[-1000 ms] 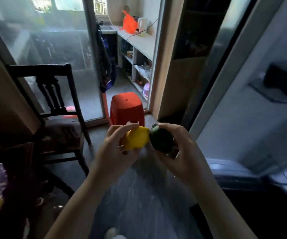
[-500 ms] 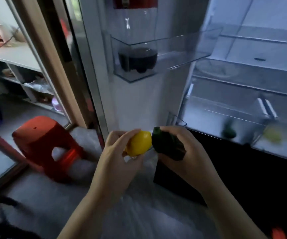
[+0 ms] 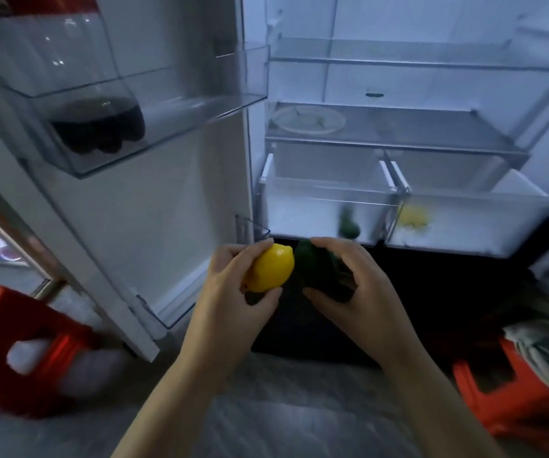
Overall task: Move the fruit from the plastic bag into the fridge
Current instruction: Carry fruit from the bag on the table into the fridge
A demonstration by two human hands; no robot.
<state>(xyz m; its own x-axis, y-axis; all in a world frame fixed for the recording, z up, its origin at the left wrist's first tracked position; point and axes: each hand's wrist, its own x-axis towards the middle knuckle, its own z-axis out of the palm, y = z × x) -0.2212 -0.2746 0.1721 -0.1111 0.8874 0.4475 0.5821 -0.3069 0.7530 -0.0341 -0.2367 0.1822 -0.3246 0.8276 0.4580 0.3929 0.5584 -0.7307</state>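
My left hand (image 3: 230, 292) grips a yellow lemon (image 3: 271, 267). Right beside it my right hand (image 3: 355, 285) holds a dark green avocado (image 3: 312, 267). Both hands hover just below the open fridge (image 3: 398, 77), in front of its two clear bottom drawers. The left drawer (image 3: 299, 206) holds a green avocado (image 3: 349, 226). Inside the right drawer (image 3: 497, 219) lies a yellow lemon (image 3: 413, 216). The plastic bag is out of view.
The fridge door (image 3: 154, 200) stands open on the left, with a dark soda bottle (image 3: 98, 123) in its shelf. A white plate (image 3: 309, 120) sits on a glass shelf. Red stools stand at the left (image 3: 18, 345) and right (image 3: 504, 398), the right one under a cloth (image 3: 547, 352).
My view has swung from the chair and glass door to face the open fridge. Both hands kept hold of their fruit and now sit in front of the bottom drawers.
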